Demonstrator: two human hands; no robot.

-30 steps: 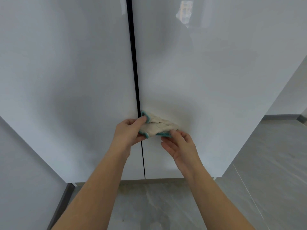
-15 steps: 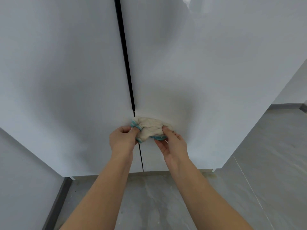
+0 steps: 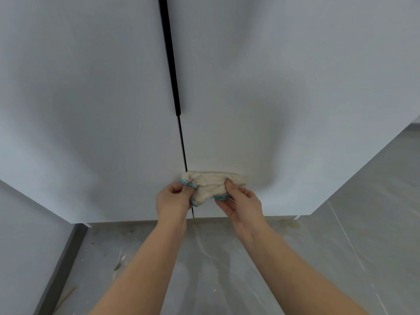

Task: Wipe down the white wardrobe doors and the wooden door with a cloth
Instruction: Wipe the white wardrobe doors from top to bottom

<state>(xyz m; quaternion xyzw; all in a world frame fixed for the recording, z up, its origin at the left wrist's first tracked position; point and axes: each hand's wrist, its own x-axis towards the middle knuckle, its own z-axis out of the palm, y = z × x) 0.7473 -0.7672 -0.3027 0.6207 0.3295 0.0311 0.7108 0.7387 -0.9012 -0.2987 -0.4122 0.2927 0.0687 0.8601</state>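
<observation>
Two tall white wardrobe doors fill the view, the left door (image 3: 86,105) and the right door (image 3: 284,98), split by a dark vertical gap. A crumpled cream cloth (image 3: 210,185) with teal trim is held low in front of the right door, just right of the gap. My left hand (image 3: 173,201) pinches its left end. My right hand (image 3: 241,202) grips its right underside. Whether the cloth touches the door is unclear. The wooden door is out of view.
Grey tiled floor (image 3: 216,269) with pale streaks and small debris lies below the wardrobe. A wall (image 3: 20,235) with a dark skirting board (image 3: 59,269) runs along the left. More open floor (image 3: 375,201) stretches past the wardrobe's right corner.
The view has tilted down and shifted, so more floor shows. Both hands have drawn closer together and bunched the cloth from a stretched fold into a crumpled wad near the door's lower part.
</observation>
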